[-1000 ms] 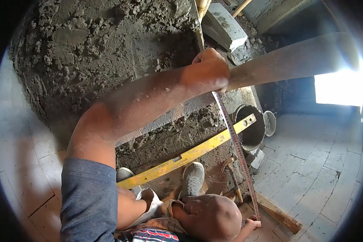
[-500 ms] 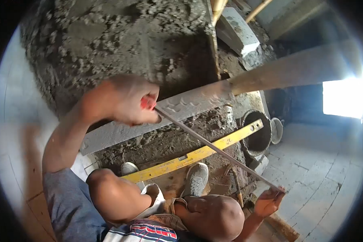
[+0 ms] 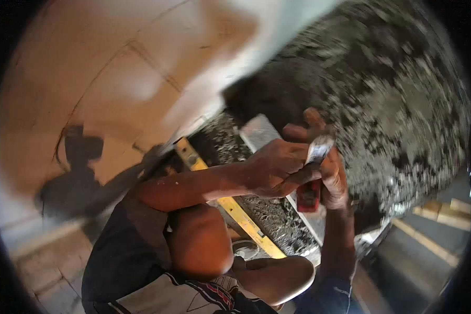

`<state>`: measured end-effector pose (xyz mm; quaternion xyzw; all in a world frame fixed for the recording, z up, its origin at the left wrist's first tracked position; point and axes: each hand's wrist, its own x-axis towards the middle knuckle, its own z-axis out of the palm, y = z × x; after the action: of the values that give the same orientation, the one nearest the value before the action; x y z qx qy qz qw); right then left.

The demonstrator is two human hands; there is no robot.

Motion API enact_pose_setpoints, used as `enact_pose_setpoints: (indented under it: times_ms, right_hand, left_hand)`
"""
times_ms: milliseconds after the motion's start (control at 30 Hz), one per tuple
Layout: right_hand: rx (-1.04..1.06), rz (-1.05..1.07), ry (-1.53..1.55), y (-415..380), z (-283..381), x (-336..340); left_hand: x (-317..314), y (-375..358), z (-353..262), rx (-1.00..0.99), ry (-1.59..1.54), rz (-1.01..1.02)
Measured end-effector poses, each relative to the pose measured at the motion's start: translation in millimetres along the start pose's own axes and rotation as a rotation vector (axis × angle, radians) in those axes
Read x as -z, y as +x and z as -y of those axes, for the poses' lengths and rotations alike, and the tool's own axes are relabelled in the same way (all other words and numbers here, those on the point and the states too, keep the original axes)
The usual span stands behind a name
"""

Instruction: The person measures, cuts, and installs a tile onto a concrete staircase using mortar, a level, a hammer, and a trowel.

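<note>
A tape measure (image 3: 308, 198) with a red case is held between my two hands, with a short pale length of its blade (image 3: 320, 148) showing above the fingers. My left hand (image 3: 283, 166) is closed on it from the left, thumb across the front. From the right, my right hand (image 3: 333, 175) grips it, with some fingers stretched out beyond and smeared by motion. Beneath the hands lies a grey straight board (image 3: 260, 132), partly hidden by them. Closer to my knees, a yellow spirit level (image 3: 242, 215) lies at a slant, partly covered by my left forearm.
Rough wet mortar (image 3: 403, 110) spreads across the upper right. A pale wall (image 3: 141, 78) with shadows on it rises at the upper left. Wooden strips (image 3: 429, 243) are at the lower right. My bent knees are close to the level.
The view has swung round. The tape blade stretched between my widely spread hands before; now the hands are together at the red case and only a short length of blade shows.
</note>
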<state>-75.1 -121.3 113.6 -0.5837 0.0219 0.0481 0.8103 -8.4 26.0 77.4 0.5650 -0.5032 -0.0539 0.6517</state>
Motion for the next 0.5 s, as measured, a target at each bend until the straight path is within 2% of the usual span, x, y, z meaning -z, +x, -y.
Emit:
enact_pose_setpoints:
  times_ms: [33,100,167,200,233,267,300,333,367,400,433,467,500]
  right_hand:
    - [-0.074,0.112,0.090,17.3,-14.1,-8.3]
    - [-0.102,0.167,0.013,43.4,-29.6,-43.1]
    - [-0.288,0.338,-0.096,51.8,-12.6,-84.2]
    - [-0.363,0.409,-0.124,57.7,-13.4,-94.6]
    - [-0.411,0.522,-0.297,65.4,-19.9,-89.5]
    - [-0.444,0.636,-0.468,74.2,-27.1,-79.9]
    - [-0.544,0.633,-0.685,79.7,-21.1,-80.3]
    - [-0.419,0.825,-0.943,98.6,-16.2,-72.7]
    - [-0.435,0.902,-1.148,113.6,-22.5,-44.8]
    - [-0.589,0.865,-0.988,125.8,-27.1,-15.1]
    - [-0.760,0.821,-0.990,138.3,-17.4,-9.5]
    - [-1.035,0.785,-0.947,156.5,7.7,-19.9]
    - [-0.909,0.800,-1.096,175.4,-1.6,23.5]
  left_hand:
    - [25.6,-1.2,-11.9,-0.167,0.321,-0.097]
    - [54.8,-25.2,-27.4,0.009,0.264,-0.296]
    - [72.2,-71.4,-44.4,0.136,0.294,-0.472]
    - [85.1,-94.4,-60.4,0.148,0.436,-0.463]
    - [91.6,-115.5,-75.3,0.140,0.419,-0.532]
    - [91.6,-144.7,-90.9,0.227,0.398,-0.664]
    - [87.7,-177.2,-108.1,0.309,0.374,-0.801]
    - [80.8,-206.9,-130.0,0.467,0.202,-1.030]
    - [71.6,-235.2,-151.7,0.597,0.005,-1.253]
    - [65.4,-270.2,-169.6,0.731,0.074,-1.407]
    - [62.0,-305.2,-186.3,0.870,0.128,-1.544]
    - [62.2,-335.7,-201.5,0.945,0.074,-1.746]
    - [64.6,-365.7,-214.1,1.017,0.005,-1.935]
